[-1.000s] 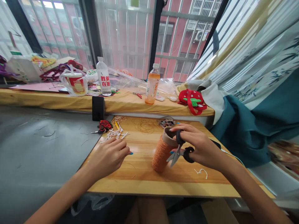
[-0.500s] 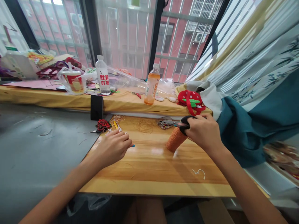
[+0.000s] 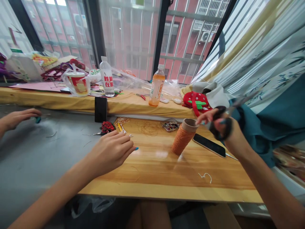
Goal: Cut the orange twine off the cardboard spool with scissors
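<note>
My right hand is raised at the right and holds black-handled scissors. The scissors are smeared by motion, with their blades pointing up and to the right. Just left of that hand, a cone of orange thread stands tilted on the wooden board. My left hand hovers over the left of the board, fingers curled and pressed together; whatever they hold is hidden. Beyond its knuckles lie a yellow tool and bits of white cord. A red and black thread bundle is close by.
Another person's hand reaches in at far left over the grey surface. A phone lies behind the cone, near a tray of beads. An orange drink bottle and a clear bottle stand on the sill. A white cord scrap lies in front.
My right hand has moved right with the scissors, turning them from pointing left to up and right. The cone's top and the phone now show. Another person's hand has entered at left.
</note>
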`<state>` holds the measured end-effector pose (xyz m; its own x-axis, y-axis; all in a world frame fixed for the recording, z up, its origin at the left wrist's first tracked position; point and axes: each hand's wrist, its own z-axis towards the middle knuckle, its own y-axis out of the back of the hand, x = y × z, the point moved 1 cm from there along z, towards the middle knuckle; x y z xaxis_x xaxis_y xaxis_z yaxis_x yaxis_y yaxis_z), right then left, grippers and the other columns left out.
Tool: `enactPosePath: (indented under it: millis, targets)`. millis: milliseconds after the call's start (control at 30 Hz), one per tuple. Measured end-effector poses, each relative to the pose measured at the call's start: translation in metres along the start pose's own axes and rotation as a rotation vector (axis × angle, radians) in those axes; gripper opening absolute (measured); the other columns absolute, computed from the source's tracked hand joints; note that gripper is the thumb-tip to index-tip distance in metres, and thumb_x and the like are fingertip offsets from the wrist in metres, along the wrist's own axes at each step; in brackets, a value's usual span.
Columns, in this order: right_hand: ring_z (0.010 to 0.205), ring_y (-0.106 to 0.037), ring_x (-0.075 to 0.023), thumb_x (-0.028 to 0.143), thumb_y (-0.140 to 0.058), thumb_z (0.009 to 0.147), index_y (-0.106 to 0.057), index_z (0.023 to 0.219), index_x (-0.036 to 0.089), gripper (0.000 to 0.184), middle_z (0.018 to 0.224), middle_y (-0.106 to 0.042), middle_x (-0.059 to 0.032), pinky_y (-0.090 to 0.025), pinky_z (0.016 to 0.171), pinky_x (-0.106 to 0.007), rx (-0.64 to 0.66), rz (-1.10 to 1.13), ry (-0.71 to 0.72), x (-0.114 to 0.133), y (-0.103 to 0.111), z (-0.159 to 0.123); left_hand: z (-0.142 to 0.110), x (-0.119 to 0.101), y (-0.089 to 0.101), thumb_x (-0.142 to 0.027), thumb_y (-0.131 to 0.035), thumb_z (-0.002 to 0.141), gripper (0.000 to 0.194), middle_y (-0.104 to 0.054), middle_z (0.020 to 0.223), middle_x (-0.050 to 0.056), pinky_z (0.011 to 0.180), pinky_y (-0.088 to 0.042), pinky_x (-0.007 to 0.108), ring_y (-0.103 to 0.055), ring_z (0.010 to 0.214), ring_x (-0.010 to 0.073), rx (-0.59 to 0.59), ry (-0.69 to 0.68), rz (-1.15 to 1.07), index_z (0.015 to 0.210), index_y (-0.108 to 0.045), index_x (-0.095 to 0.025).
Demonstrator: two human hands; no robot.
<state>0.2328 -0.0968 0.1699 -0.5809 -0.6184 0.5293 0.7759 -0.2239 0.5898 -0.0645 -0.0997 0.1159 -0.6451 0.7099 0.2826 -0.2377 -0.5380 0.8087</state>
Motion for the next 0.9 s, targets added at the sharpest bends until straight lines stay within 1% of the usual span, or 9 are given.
enactPosePath:
  millis: [33, 67, 133, 200, 267, 333, 567, 733, 900]
  targets:
    - [0.058, -0.050, -0.0169, 0.067, -0.029, 0.072, -0.038, 0.067, 0.023, 0.046, 0.064, -0.053, -0.0038, -0.040, 0.052, -0.029, 0.051, 0.238, -0.051, 0.001, 0.002, -0.012, -0.001, -0.002, 0.001, -0.027, -0.033, 0.087, 0.035, -0.052, 0.058, 0.000, 0.059, -0.031, 0.027, -0.047, 0.058, 0.0122, -0.008, -0.003, -0.009, 0.059, -0.051, -0.016]
    - [0.051, -0.047, -0.0157, 0.073, -0.024, 0.068, -0.039, 0.065, 0.023, 0.052, 0.059, -0.051, -0.0027, -0.038, 0.046, -0.028, 0.179, 0.432, -0.147, 0.000, 0.000, -0.027, -0.001, -0.004, 0.002, -0.027, -0.033, 0.087, 0.035, -0.051, 0.058, 0.000, 0.058, -0.031, 0.027, -0.046, 0.057, 0.0121, -0.014, -0.005, -0.017, 0.059, -0.050, -0.016]
    - [0.046, -0.044, -0.0147, 0.076, -0.022, 0.064, -0.039, 0.064, 0.022, 0.057, 0.055, -0.050, -0.0025, -0.033, 0.039, -0.026, 0.370, 0.712, -0.354, -0.006, -0.007, -0.060, -0.003, -0.007, 0.003, -0.027, -0.033, 0.087, 0.035, -0.051, 0.057, 0.000, 0.058, -0.030, 0.027, -0.046, 0.057, 0.0121, -0.014, -0.012, -0.030, 0.058, -0.050, -0.016]
    - [0.042, -0.039, -0.0109, 0.077, -0.024, 0.063, -0.039, 0.066, 0.020, 0.058, 0.055, -0.050, -0.0026, -0.025, 0.036, -0.022, 0.485, 0.861, -0.508, -0.017, -0.018, -0.091, -0.003, -0.009, 0.004, -0.027, -0.033, 0.087, 0.035, -0.051, 0.056, 0.000, 0.058, -0.030, 0.026, -0.046, 0.056, 0.0120, -0.005, -0.024, -0.039, 0.058, -0.050, -0.016]
    - [0.042, -0.038, -0.0088, 0.074, -0.022, 0.067, -0.040, 0.069, 0.018, 0.058, 0.057, -0.051, -0.0033, -0.023, 0.037, -0.021, 0.542, 0.921, -0.649, -0.030, -0.031, -0.113, -0.003, -0.009, 0.005, -0.027, -0.033, 0.087, 0.035, -0.051, 0.057, 0.000, 0.058, -0.031, 0.027, -0.046, 0.056, 0.0121, -0.002, -0.028, -0.043, 0.059, -0.050, -0.016]
    - [0.042, -0.038, -0.0076, 0.072, -0.024, 0.069, -0.041, 0.071, 0.016, 0.058, 0.058, -0.052, -0.0041, -0.022, 0.037, -0.020, 0.590, 0.942, -0.703, -0.041, -0.041, -0.123, -0.002, -0.009, 0.007, -0.027, -0.033, 0.087, 0.034, -0.051, 0.057, 0.000, 0.059, -0.031, 0.027, -0.047, 0.057, 0.0123, -0.005, -0.026, -0.041, 0.059, -0.050, -0.016]
    - [0.041, -0.045, -0.0079, 0.069, -0.026, 0.072, -0.044, 0.073, 0.014, 0.058, 0.059, -0.056, -0.0061, -0.019, 0.033, -0.020, 0.658, 0.961, -0.737, -0.056, -0.049, -0.104, 0.000, -0.008, 0.020, -0.028, -0.033, 0.087, 0.033, -0.051, 0.060, 0.000, 0.062, -0.033, 0.028, -0.047, 0.061, 0.0128, 0.024, -0.010, -0.034, 0.062, -0.051, -0.017]
    - [0.038, -0.041, -0.0073, 0.070, -0.029, 0.069, -0.043, 0.070, 0.015, 0.057, 0.058, -0.056, -0.0046, -0.017, 0.033, -0.022, 0.596, 0.931, -0.689, -0.055, -0.054, -0.091, -0.002, -0.010, 0.025, -0.027, -0.033, 0.087, 0.033, -0.050, 0.059, 0.000, 0.061, -0.033, 0.028, -0.046, 0.059, 0.0130, 0.040, -0.024, -0.019, 0.061, -0.052, -0.018]
    - [0.033, -0.034, -0.0067, 0.070, -0.028, 0.070, -0.038, 0.061, 0.018, 0.053, 0.045, -0.050, 0.0003, -0.016, 0.034, -0.021, 0.506, 0.874, -0.662, -0.059, -0.064, -0.089, -0.002, -0.015, 0.029, -0.027, -0.033, 0.087, 0.035, -0.050, 0.058, 0.000, 0.059, -0.032, 0.028, -0.045, 0.057, 0.0131, 0.027, -0.054, -0.029, 0.061, -0.054, -0.018]
